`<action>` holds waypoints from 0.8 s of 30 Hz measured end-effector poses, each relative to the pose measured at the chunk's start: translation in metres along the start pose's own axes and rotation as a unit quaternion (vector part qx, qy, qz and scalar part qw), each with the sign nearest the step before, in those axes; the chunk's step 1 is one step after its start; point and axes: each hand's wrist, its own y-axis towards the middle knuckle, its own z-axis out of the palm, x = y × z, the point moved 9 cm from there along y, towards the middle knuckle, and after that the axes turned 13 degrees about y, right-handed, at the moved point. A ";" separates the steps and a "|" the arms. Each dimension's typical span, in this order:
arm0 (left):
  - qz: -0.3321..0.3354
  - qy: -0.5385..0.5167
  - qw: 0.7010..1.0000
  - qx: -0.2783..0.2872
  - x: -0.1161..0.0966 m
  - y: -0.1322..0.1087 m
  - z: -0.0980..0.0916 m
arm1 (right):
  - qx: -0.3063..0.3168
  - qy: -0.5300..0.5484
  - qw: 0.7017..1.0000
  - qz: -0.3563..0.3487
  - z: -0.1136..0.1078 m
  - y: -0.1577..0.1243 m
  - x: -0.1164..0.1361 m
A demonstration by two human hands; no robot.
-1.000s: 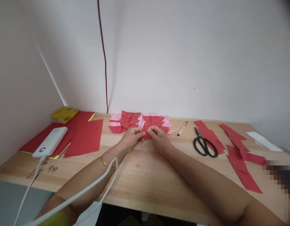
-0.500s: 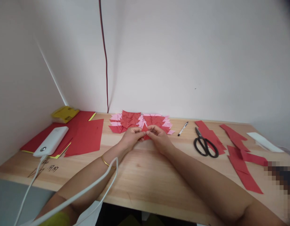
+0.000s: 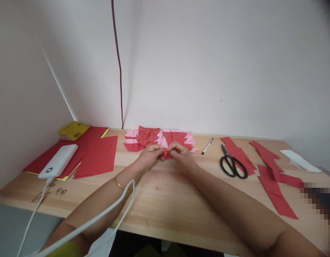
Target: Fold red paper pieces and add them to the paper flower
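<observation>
Between my two hands is a small folded piece of red paper (image 3: pixel 166 154), partly covered by fingers. My left hand (image 3: pixel 151 156) pinches its left side with thumb and forefinger. On its right side, my right hand (image 3: pixel 181 155) is closed in the same sort of pinch. Just beyond the hands lie rows of folded paper pieces, some red (image 3: pixel 148 135) and some pink (image 3: pixel 132 134), overlapping one another against the wall. My fingers hide the nearest of them.
To the right lie a pen (image 3: pixel 208 146), black-handled scissors (image 3: pixel 232 166), cut red paper strips (image 3: pixel 277 192) and a white strip (image 3: pixel 301 161). Large red sheets (image 3: pixel 99 157), a yellow packet (image 3: pixel 74 130) and a white power bank (image 3: pixel 58 161) are at the left. Its white cable (image 3: pixel 100 211) crosses over my left forearm.
The red paper's upright point no longer shows above my fingertips; a downward-pointing red part now shows between them. Both hands stay in nearly the same place.
</observation>
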 end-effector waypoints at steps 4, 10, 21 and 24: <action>-0.003 -0.018 1.000 0.022 -0.001 0.001 0.001 | 0.026 -0.044 0.996 -0.074 0.005 -0.001 0.013; 0.002 -0.041 0.998 0.039 0.003 0.003 0.000 | 0.023 -0.104 0.988 -0.113 0.008 -0.002 0.017; -0.017 0.022 1.000 0.013 0.002 0.001 -0.006 | -0.015 -0.052 0.998 -0.026 0.000 -0.003 0.013; -0.007 0.038 0.999 0.016 -0.002 0.000 -0.006 | -0.044 -0.051 0.998 0.018 -0.005 -0.003 0.009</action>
